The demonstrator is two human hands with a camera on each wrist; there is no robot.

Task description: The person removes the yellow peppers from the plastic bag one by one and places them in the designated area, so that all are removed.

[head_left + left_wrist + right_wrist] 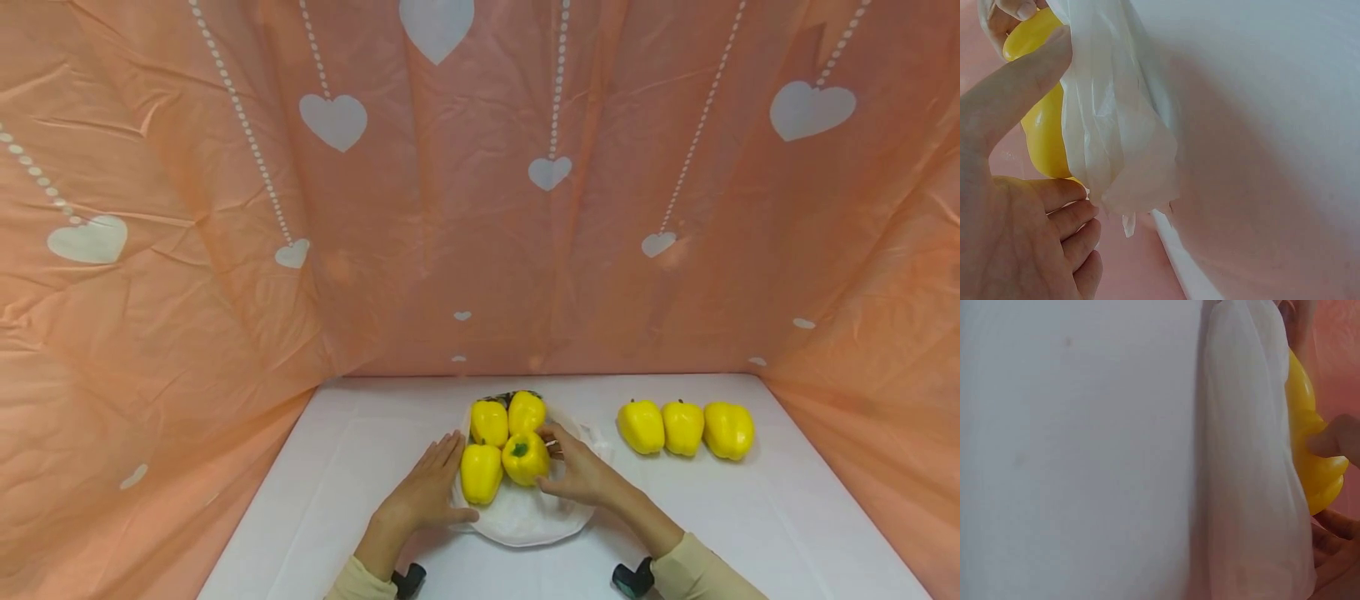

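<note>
A whitish, thin bag or cloth (525, 521) lies spread on the table with several yellow bell peppers on it. My right hand (576, 468) holds the front-right yellow bell pepper (525, 460) by its side, its green stem end showing. In the right wrist view my thumb presses on that pepper (1316, 472), beside the bag's pale rim (1254, 456). My left hand (423, 493) lies along the bag's left side with fingers extended, next to the front-left pepper (481, 475). The left wrist view shows its fingers (1075, 219) at the bag's folded edge (1110, 119).
Three more yellow bell peppers (683, 428) stand in a row at the right of the white table (675, 517). A dark patterned patch (491, 397) shows behind the bag's peppers. An orange curtain (480, 233) with white hearts encloses the back and sides.
</note>
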